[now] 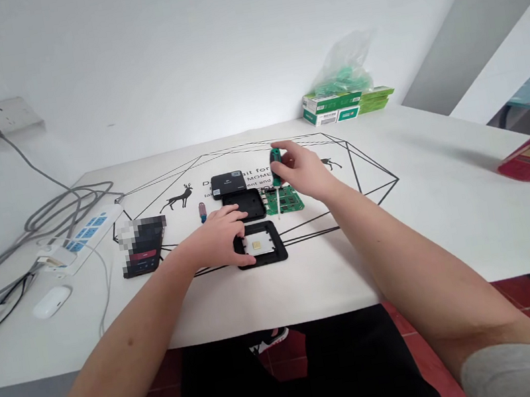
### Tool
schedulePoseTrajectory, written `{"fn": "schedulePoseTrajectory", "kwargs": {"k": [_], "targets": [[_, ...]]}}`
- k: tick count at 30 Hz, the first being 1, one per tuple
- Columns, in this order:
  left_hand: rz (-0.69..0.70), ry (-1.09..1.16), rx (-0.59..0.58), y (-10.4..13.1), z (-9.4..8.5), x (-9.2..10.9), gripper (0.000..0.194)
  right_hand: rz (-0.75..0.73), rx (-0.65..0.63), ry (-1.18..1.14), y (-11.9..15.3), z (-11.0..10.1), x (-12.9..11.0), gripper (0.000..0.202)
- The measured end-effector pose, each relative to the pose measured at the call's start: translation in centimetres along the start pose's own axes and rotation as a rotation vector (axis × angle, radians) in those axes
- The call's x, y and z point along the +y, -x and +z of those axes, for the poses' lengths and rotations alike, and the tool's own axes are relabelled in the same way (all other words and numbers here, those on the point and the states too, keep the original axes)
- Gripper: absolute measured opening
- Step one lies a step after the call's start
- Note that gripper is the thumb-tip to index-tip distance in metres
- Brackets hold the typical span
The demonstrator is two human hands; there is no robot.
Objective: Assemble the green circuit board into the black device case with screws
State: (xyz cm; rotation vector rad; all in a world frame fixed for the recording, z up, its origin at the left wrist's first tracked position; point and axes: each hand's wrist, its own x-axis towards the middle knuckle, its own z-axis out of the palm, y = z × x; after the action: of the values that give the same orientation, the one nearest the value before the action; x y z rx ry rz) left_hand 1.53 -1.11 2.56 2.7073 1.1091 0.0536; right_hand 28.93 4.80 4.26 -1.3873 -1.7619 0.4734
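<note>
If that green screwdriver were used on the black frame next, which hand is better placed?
The right hand, probably: it holds the green screwdriver, shaft pointing down, while the left hand touches the black frame and has no tool.

Both forearms are bare, with grey sleeves pushed up near the elbows. The left forearm [155, 330] slants up and inward from the lower left; the left hand [216, 238] is low, its back upward, thumb stretched forward and apart from the bent fingers. The right forearm [394, 252] slants in from the lower right, and the right hand [303, 169] reaches farther out, thumb and fingers curled into a grip.
</note>
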Motion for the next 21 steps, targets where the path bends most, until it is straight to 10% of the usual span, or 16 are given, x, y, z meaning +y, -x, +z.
{"fn": "schedulePoseTrajectory", "kwargs": {"k": [5,11,21], "targets": [[-0.007,-0.010,0.048,-0.5,0.7,-0.2,0.051,-0.298,0.030,-0.278,2.6,3.1,-2.6,0.045],[-0.021,0.030,0.028,-0.4,1.2,-1.4,0.099,-0.445,0.021,-0.224,4.0,5.0,-3.1,0.046],[0.090,0.107,0.083,-1.0,1.0,-1.5,0.048,-0.443,0.024,-0.205,4.2,5.3,-2.9,0.048]]}}
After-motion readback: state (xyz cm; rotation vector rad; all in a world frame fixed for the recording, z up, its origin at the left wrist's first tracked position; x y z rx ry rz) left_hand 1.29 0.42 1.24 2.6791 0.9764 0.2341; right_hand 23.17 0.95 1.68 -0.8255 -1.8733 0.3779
